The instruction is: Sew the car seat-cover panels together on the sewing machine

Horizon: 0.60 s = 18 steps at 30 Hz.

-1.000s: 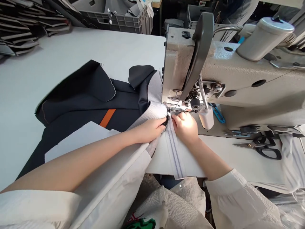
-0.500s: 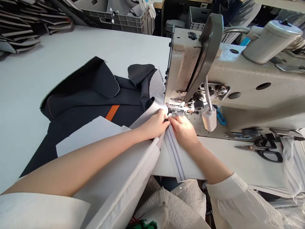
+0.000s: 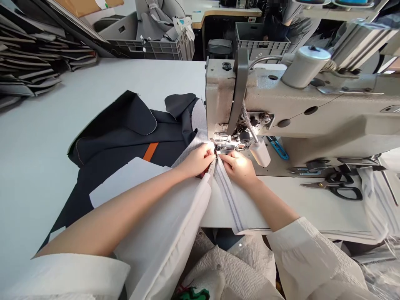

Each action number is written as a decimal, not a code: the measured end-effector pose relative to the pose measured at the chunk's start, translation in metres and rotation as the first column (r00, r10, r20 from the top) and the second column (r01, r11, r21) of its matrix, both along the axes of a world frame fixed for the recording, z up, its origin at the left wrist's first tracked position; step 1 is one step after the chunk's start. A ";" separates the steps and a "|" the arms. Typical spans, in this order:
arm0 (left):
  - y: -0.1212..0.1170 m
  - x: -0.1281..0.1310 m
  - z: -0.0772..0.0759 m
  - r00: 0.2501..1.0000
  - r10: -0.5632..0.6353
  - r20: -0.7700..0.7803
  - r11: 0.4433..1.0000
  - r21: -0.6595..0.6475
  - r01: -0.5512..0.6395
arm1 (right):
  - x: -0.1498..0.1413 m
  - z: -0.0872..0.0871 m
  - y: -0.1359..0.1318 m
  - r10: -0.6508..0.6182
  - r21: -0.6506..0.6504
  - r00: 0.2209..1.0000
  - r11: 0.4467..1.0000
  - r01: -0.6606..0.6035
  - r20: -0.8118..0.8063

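My left hand (image 3: 197, 161) is closed on the edge of the fabric, right in front of the needle area of the sewing machine (image 3: 228, 91). Close beside it, my right hand (image 3: 240, 167) pinches a pale striped tape (image 3: 229, 193) that hangs over the table's front edge. The fabric piece (image 3: 115, 146) is dark navy with an orange strip (image 3: 151, 151), and spreads out left of the machine. Its grey-white lining (image 3: 162, 225) runs under my left forearm towards my lap. A white paper-like sheet (image 3: 125, 179) lies on the dark cloth. My fingertips partly hide the seam.
Black-handled scissors (image 3: 339, 185) and blue thread snips (image 3: 277, 148) lie to the right. Further striped tape (image 3: 373, 204) is heaped at the far right. Stacked dark pieces (image 3: 28, 62) stand at the back left. Grey crates (image 3: 156, 49) are behind the table, with a person (image 3: 300, 31) partly visible.
My view has shifted, showing more of the background. The fingers of both hands have moved slightly apart at the fabric edge, and the tape stands up more between them.
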<state>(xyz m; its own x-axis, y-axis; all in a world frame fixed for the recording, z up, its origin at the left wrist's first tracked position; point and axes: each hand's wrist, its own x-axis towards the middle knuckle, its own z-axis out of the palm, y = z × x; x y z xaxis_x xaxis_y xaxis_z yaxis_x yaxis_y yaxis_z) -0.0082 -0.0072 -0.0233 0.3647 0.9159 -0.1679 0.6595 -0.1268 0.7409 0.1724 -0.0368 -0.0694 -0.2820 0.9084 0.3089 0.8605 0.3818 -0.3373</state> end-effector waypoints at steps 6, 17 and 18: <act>-0.065 -0.100 0.024 0.958 -0.005 -0.288 0.995 0.096 0.034 | 0.002 0.005 -0.001 0.270 0.220 0.940 0.949 -0.224 -0.206; -0.121 -0.137 0.068 0.919 -0.034 -0.392 0.866 -0.470 -0.169 | -0.013 0.003 -0.015 0.692 0.302 0.714 0.661 -0.687 0.106; -0.122 -0.129 0.066 0.954 -0.029 -0.299 0.792 -0.589 -0.160 | -0.013 0.002 -0.014 0.703 0.277 0.707 0.665 -0.694 0.082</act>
<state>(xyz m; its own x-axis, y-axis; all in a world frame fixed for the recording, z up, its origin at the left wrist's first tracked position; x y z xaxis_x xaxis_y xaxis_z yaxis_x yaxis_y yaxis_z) -0.1368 -0.1293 0.0430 0.1586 0.6128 -0.7741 0.8377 0.3315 0.4340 0.1595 -0.0509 -0.0669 -0.7860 0.3281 0.5240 0.2959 0.9438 -0.1470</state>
